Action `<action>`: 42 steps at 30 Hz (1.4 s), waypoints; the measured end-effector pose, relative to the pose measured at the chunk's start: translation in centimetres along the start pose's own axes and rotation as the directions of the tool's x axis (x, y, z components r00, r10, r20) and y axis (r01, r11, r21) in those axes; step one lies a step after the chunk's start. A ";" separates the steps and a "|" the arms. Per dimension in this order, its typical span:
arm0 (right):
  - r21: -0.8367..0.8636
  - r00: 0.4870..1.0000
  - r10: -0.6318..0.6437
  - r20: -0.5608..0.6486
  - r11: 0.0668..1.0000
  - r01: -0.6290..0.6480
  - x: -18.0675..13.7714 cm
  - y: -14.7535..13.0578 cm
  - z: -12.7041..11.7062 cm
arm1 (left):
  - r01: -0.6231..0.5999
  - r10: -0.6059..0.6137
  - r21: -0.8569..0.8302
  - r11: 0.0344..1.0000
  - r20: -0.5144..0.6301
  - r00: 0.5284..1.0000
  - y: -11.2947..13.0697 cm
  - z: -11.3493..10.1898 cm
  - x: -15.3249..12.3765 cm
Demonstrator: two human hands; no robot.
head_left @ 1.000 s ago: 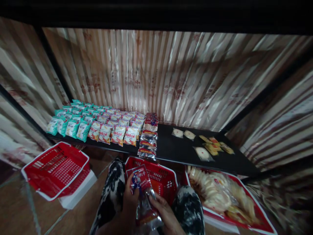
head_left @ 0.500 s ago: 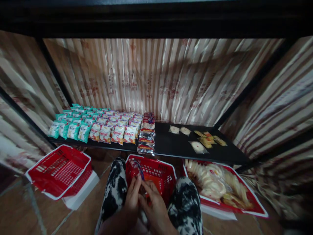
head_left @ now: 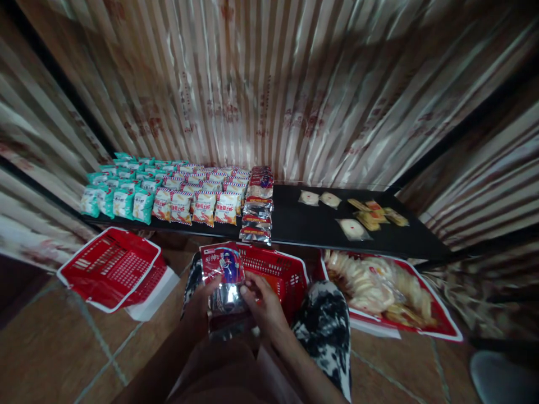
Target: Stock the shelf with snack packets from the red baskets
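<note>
Both hands hold a stack of red and silver snack packets (head_left: 223, 280) upright above my knees. My left hand (head_left: 201, 300) grips the stack's left side, fingers closed behind it. My right hand (head_left: 261, 302) pinches its right edge. Just beyond the packets sits a red basket (head_left: 281, 271) between my patterned knees. On the low black shelf (head_left: 311, 231) ahead, a column of the same red and silver packets (head_left: 257, 206) lies beside rows of orange packets (head_left: 202, 197) and green packets (head_left: 122, 191).
An empty red basket (head_left: 113, 268) rests tilted on a white box at the left. A red tray of pale wrapped snacks (head_left: 381, 292) lies on the tiled floor at the right. Loose small wrapped snacks (head_left: 356, 216) dot the shelf's right half. Striped curtain hangs behind.
The packets were down low between my hands half a second ago; now they are lifted upright with the printed face showing. The camera has tilted downward.
</note>
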State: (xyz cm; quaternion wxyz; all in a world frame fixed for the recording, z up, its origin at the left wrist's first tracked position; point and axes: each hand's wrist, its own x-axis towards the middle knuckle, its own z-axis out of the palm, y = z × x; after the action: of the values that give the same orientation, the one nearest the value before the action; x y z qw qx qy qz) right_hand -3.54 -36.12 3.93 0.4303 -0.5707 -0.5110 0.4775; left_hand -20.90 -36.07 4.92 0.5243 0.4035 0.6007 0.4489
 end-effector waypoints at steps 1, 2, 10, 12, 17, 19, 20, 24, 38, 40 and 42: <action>0.078 0.998 0.043 0.039 0.996 -0.046 0.2 -0.1 -0.4 | 0.037 -0.033 -0.055 0.998 0.068 0.997 0.4 0.8 0.1; 0.161 0.994 0.076 0.080 0.983 -0.088 0.4 -0.2 -0.7 | 0.090 -0.074 -0.111 0.990 0.144 0.987 0.8 1.8 0.1; 0.474 0.949 0.304 -0.086 0.850 -0.229 1.4 -0.3 -3.3 | 0.376 -0.221 -0.359 0.854 0.404 0.888 2.5 7.5 1.8; 0.495 0.939 0.319 -0.129 0.841 -0.218 2.2 -0.7 -4.1 | 0.375 -0.167 -0.400 0.836 0.466 0.869 3.3 8.4 2.9; 0.556 0.940 0.317 -0.129 0.808 -0.196 5.3 -3.0 -6.5 | 0.350 -0.103 -0.432 0.831 0.498 0.861 7.0 10.7 5.8; 0.534 0.952 0.276 -0.132 0.829 -0.166 6.7 -4.0 -7.5 | 0.335 -0.084 -0.436 0.835 0.500 0.862 8.8 11.6 7.0; 0.516 0.958 0.256 -0.133 0.843 -0.153 7.4 -4.4 -7.9 | 0.324 -0.073 -0.442 0.837 0.496 0.865 9.5 12.0 7.7; 0.491 0.973 0.199 -0.113 0.863 -0.120 9.8 -5.3 -8.8 | 0.271 -0.052 -0.449 0.851 0.440 0.896 11.5 13.6 10.4; 0.475 0.924 0.217 -0.315 0.879 -0.044 18.1 -8.2 -13.6 | -0.075 0.132 -0.181 0.981 0.331 0.934 13.1 17.3 18.1; 0.487 0.906 0.209 -0.369 0.874 -0.003 19.5 -8.6 -14.5 | -0.171 0.183 -0.066 0.983 0.281 0.942 12.2 17.5 19.2; 0.496 0.896 0.190 -0.402 0.867 0.039 21.1 -8.6 -15.5 | -0.251 0.246 -0.004 0.968 0.224 0.943 11.4 17.7 20.1</action>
State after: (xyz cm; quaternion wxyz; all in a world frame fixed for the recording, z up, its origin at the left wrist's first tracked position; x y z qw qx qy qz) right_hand 10.73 -14.32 12.84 0.6451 -0.5547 -0.2392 0.4679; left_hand -5.69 -11.76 9.64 0.5225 0.5302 0.4880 0.4558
